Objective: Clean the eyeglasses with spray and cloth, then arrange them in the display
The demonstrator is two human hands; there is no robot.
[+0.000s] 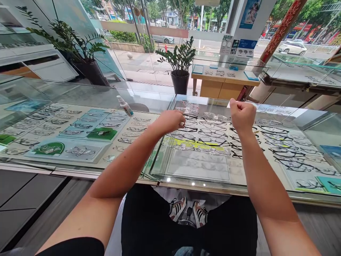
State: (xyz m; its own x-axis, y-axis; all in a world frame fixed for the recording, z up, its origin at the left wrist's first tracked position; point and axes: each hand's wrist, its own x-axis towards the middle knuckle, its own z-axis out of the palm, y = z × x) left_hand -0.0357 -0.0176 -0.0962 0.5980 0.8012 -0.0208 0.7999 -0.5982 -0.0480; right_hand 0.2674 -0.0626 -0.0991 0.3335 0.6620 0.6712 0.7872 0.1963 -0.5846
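Note:
My left hand [172, 120] is closed, fingers curled down, above the glass counter near the inner glass edge. A small pale spot shows at its fingers; what it holds, if anything, I cannot make out. My right hand [243, 114] is a raised fist with the thumb pressed on top, over the counter further right. The inside of that fist is hidden. Under and between the hands lie rows of eyeglasses [212, 132] inside the display case, some over a yellow strip [198, 145]. A white spray bottle [124, 105] stands on the glass left of my left hand.
The glass counter [191, 182] runs across the view. More eyeglasses [289, 142] lie at right, and green display pads [102, 133] at left. Behind stand a potted plant [179, 76], a wooden display table [223, 83] and tall windows. A printed sheet [275, 109] lies right of my fist.

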